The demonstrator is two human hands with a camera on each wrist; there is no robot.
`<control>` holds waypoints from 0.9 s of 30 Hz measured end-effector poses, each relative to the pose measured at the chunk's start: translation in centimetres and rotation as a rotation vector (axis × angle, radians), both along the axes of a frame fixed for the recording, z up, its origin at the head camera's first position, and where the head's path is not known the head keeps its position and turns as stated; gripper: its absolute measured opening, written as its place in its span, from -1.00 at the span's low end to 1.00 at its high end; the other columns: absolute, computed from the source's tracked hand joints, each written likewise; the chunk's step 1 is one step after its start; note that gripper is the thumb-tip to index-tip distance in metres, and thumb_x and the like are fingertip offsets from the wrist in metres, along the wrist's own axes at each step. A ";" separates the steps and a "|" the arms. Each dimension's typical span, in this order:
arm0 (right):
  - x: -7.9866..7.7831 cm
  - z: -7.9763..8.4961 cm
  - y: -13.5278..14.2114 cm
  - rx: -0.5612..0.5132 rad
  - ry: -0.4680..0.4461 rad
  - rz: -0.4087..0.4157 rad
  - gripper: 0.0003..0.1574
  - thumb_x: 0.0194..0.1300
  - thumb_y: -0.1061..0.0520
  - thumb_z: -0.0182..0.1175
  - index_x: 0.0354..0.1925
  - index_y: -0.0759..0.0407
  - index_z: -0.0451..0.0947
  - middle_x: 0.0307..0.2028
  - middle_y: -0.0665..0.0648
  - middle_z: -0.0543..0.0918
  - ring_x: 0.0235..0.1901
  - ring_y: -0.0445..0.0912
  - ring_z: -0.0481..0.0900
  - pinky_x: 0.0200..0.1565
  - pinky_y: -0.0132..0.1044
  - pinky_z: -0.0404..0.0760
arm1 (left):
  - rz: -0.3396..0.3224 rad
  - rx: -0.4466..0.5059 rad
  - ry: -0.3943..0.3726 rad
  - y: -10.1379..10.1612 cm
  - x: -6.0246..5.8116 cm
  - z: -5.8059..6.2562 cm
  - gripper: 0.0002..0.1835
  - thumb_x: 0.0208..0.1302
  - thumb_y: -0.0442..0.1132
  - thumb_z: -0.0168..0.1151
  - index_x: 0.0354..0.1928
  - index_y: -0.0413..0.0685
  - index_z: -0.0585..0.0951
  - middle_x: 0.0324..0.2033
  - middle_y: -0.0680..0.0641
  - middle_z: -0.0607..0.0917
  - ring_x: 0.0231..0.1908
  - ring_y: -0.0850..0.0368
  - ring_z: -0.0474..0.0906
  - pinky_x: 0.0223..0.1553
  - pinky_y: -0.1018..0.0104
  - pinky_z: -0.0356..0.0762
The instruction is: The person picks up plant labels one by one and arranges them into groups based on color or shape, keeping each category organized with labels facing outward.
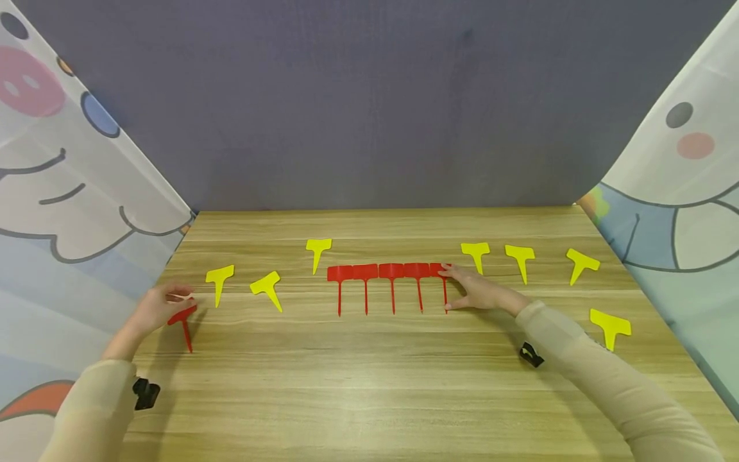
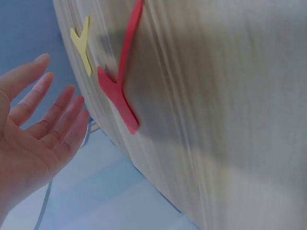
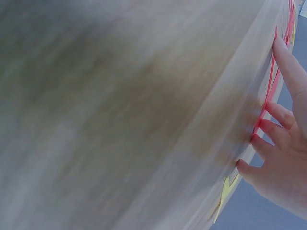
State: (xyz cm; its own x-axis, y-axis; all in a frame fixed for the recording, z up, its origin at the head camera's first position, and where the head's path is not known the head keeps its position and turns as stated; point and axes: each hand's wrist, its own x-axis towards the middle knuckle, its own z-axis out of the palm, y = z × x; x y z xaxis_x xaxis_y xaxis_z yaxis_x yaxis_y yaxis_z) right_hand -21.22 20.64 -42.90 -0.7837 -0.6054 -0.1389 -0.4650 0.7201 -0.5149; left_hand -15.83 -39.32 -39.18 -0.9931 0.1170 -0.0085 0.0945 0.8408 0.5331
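Observation:
Several red T-shaped plant labels point(image 1: 391, 271) lie side by side in a row, stems toward the person. On the rightmost red plant label point(image 1: 445, 292) rests my right hand point(image 1: 476, 292), fingertips at its head and thumb at the stem's tip; the right wrist view shows these fingers spread. At the far left, my left hand point(image 1: 156, 313) is beside and above a separate red plant label point(image 1: 183, 319). In the left wrist view its fingers point(image 2: 60, 103) are relaxed and apart from that label point(image 2: 117, 93), gripping nothing.
Yellow plant labels lie scattered: two at left point(image 1: 220, 279) point(image 1: 267, 285), one behind the row point(image 1: 318, 250), several at right point(image 1: 521, 256). A grey panel point(image 1: 381, 109) stands at the wooden table's point(image 1: 358, 385) back edge, with printed curtains point(image 1: 86, 192) at both sides.

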 end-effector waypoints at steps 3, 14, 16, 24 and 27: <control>0.0 0.0 0.0 -0.002 -0.003 0.002 -0.03 0.02 -0.04 0.29 0.24 0.38 0.11 0.30 0.35 0.02 0.25 0.29 -0.06 0.19 0.18 -0.01 | -0.001 -0.008 -0.020 -0.3 0.1 -0.3 -0.60 0.14 -0.30 0.17 -0.08 -0.53 0.43 -0.15 -0.50 0.47 -0.20 -0.37 0.43 -0.38 0.12 0.54; -0.1 -0.1 0.0 -0.014 0.006 0.012 -0.04 0.01 -0.01 0.30 0.24 0.40 0.12 0.29 0.36 0.03 0.24 0.30 -0.04 0.18 0.19 0.00 | -0.029 -0.062 -0.014 -1.7 0.2 -1.2 -0.58 0.11 -0.28 0.21 -0.09 -0.52 0.45 -0.10 -0.53 0.42 -0.17 -0.47 0.37 -0.25 -0.17 0.43; -0.1 -0.2 0.0 -0.012 0.009 0.013 -0.03 0.01 -0.02 0.30 0.24 0.40 0.12 0.29 0.36 0.03 0.24 0.30 -0.04 0.18 0.19 0.01 | -0.021 -0.076 -0.028 -1.9 0.3 -1.3 -0.57 0.11 -0.26 0.21 -0.08 -0.51 0.45 -0.09 -0.54 0.39 -0.16 -0.48 0.36 -0.25 -0.19 0.41; -0.1 -0.2 0.0 -0.013 0.012 0.011 -0.03 0.01 -0.03 0.29 0.23 0.40 0.12 0.29 0.36 0.04 0.24 0.30 -0.04 0.18 0.20 -0.01 | -0.010 -0.069 -0.043 -2.5 0.6 -1.6 -0.57 0.08 -0.29 0.23 -0.08 -0.50 0.44 -0.11 -0.55 0.43 -0.17 -0.46 0.39 -0.25 -0.19 0.41; -0.1 -0.2 0.0 -0.011 0.006 0.004 -0.03 0.01 -0.04 0.29 0.23 0.40 0.13 0.29 0.35 0.04 0.24 0.29 -0.04 0.19 0.19 -0.01 | -0.007 -0.063 -0.066 -2.6 0.7 -1.6 -0.54 0.08 -0.27 0.23 -0.07 -0.52 0.42 -0.13 -0.55 0.42 -0.16 -0.46 0.38 -0.23 -0.19 0.40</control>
State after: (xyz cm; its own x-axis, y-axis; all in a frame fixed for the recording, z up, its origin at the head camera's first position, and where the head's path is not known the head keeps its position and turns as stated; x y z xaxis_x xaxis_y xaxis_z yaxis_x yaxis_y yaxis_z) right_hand -21.28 20.64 -43.08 -0.7822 -0.6099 -0.1269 -0.4711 0.7124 -0.5201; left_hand -15.11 -41.94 -40.79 -0.9893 0.1207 -0.0816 0.0665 0.8725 0.4840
